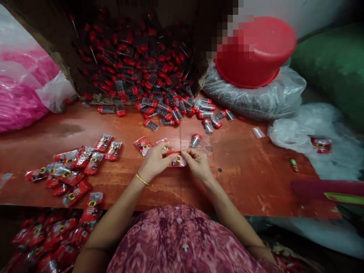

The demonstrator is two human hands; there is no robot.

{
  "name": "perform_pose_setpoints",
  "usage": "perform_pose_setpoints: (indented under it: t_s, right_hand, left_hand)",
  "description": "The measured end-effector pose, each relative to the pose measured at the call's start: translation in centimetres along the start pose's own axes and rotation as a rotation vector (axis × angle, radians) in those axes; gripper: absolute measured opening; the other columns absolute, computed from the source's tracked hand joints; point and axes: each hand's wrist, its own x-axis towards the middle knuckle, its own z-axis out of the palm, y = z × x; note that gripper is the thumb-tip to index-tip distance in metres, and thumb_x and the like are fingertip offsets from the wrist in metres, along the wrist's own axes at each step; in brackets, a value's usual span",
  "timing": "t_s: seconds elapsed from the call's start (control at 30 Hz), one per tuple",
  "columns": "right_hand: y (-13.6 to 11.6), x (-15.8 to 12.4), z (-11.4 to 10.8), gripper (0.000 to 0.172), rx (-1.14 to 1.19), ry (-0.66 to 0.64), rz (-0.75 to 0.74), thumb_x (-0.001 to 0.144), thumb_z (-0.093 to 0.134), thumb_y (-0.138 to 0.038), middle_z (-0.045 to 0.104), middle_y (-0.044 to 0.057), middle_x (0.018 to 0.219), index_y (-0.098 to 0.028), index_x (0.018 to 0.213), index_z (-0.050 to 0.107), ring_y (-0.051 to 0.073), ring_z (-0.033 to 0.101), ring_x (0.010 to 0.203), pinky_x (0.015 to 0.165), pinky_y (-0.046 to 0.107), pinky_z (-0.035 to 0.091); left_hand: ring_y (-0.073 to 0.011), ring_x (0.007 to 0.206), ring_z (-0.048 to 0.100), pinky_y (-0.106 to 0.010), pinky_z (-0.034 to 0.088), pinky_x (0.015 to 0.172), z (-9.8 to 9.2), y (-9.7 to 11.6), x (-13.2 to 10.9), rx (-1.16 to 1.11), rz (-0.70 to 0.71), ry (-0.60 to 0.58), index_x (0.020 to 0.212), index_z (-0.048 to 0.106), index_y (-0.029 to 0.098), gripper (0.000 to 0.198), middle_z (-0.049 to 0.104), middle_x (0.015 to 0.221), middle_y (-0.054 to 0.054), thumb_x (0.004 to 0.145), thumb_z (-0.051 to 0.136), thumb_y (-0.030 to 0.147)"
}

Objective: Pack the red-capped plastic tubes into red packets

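Between my two hands, low over the table, is a small red printed packet [176, 159]. My left hand [156, 159], with a gold bangle at its wrist, pinches the packet's left end. At the upper right corner the fingers of my right hand [196, 162] are closed on the same packet. Just beyond my right hand lies a small clear container [195, 140] with a red cap and dark contents. Another red packet [142, 145] rests flat beyond my left hand, and a further one [162, 141] is partly hidden behind its fingers.
A cardboard box [64, 57] spills many red-capped containers [165, 108] onto the table [241, 170]. Filled red packets [76, 163] are heaped at left, with more below the edge. A red tub [256, 53] sits on a plastic bag [253, 100]. Pink-filled bags [22, 91] stand far left.
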Motion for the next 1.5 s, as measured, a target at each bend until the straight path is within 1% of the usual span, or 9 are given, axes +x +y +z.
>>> perform_pose_setpoints:
  t_s: [0.2,0.4,0.6,0.7,0.83,1.0,1.17,1.4,1.5]
  right_hand:
    - [0.4,0.1,1.0,0.034,-0.065,0.288,-0.040,0.079,0.051,-0.042,0.046,-0.005,0.050,-0.018,0.056,0.051,0.009,0.041,0.050,0.051,0.023,0.035]
    - [0.3,0.1,2.7,0.026,-0.037,0.354,-0.079,0.078,0.050,-0.039,0.055,-0.002,0.059,-0.017,0.067,0.057,0.011,0.048,0.057,0.056,0.023,0.039]
    - [0.7,-0.2,2.6,0.041,-0.139,0.302,-0.082,0.086,0.037,-0.048,0.050,-0.002,0.055,-0.019,0.061,0.051,0.012,0.047,0.055,0.054,0.024,0.038]
    - [0.8,0.7,0.7,0.048,-0.380,0.282,-0.076,0.089,0.026,-0.053,0.057,0.004,0.069,-0.017,0.075,0.056,0.016,0.053,0.065,0.063,0.028,0.041]
    - [0.8,2.2,-1.5,0.053,-0.993,0.319,0.041,0.079,0.049,-0.057,0.060,0.017,0.096,-0.010,0.104,0.054,0.028,0.056,0.087,0.072,0.036,0.041]
    - [1.5,2.9,-2.2,0.035,-1.293,0.153,0.085,0.082,0.049,-0.031,0.059,0.019,0.101,-0.009,0.109,0.054,0.029,0.056,0.088,0.068,0.034,0.038]
    - [2.7,2.1,-3.3,0.029,-1.132,0.160,0.052,0.081,0.041,-0.021,0.061,0.014,0.083,-0.009,0.104,0.055,0.023,0.054,0.071,0.064,0.033,0.038]
    - [1.1,-1.9,-3.6,0.023,-0.263,0.080,-0.012,0.085,0.042,-0.040,0.048,-0.003,0.062,-0.019,0.086,0.052,0.012,0.044,0.054,0.053,0.024,0.037]
    - [-0.9,-3.4,-2.8,0.021,-0.083,-0.035,0.024,0.083,0.046,-0.039,0.045,-0.005,0.059,-0.019,0.084,0.053,0.009,0.039,0.048,0.048,0.022,0.033]
  left_hand:
    - [-0.0113,0.059,0.058,-0.023,0.044,0.058,2.1,-1.1,-1.5,-0.447,-0.348,-0.110,0.071,0.064,0.013,0.038,0.066,0.066,-0.003,0.048,0.081,0.038]
    - [-0.0111,0.066,0.060,-0.019,0.046,0.056,4.4,-1.2,-1.9,-0.651,-0.266,0.168,0.083,0.066,0.014,0.045,0.069,0.077,-0.003,0.055,0.076,0.048]
    - [-0.0088,0.057,0.059,-0.019,0.047,0.052,4.0,-0.9,-0.7,-0.789,-0.384,0.205,0.073,0.065,0.013,0.044,0.066,0.067,0.001,0.047,0.080,0.046]
    - [-0.0088,0.053,0.060,-0.019,0.047,0.050,3.5,-1.2,-0.4,-0.882,-0.438,0.201,0.073,0.062,0.014,0.046,0.067,0.067,0.001,0.044,0.082,0.044]
    - [-0.0088,0.052,0.061,-0.018,0.046,0.050,2.8,-1.5,-0.2,-0.898,-0.426,0.163,0.075,0.062,0.015,0.043,0.068,0.066,0.000,0.049,0.082,0.043]
    - [-0.0089,0.051,0.061,-0.017,0.046,0.048,2.0,-1.2,-0.1,-0.874,-0.414,0.153,0.073,0.064,0.014,0.047,0.068,0.064,0.000,0.044,0.082,0.046]
    - [-0.0091,0.053,0.061,-0.018,0.048,0.052,1.2,-0.9,-0.3,-0.801,-0.346,0.174,0.070,0.066,0.014,0.044,0.069,0.064,-0.001,0.046,0.081,0.048]
    - [-0.0103,0.053,0.060,-0.021,0.047,0.056,0.7,-0.8,-0.6,-0.775,-0.324,0.166,0.068,0.066,0.013,0.041,0.068,0.061,-0.001,0.047,0.081,0.046]
    - [-0.0120,0.054,0.061,-0.022,0.047,0.057,0.7,-0.7,-0.6,-0.778,-0.332,0.129,0.067,0.066,0.013,0.042,0.068,0.060,-0.002,0.049,0.079,0.050]
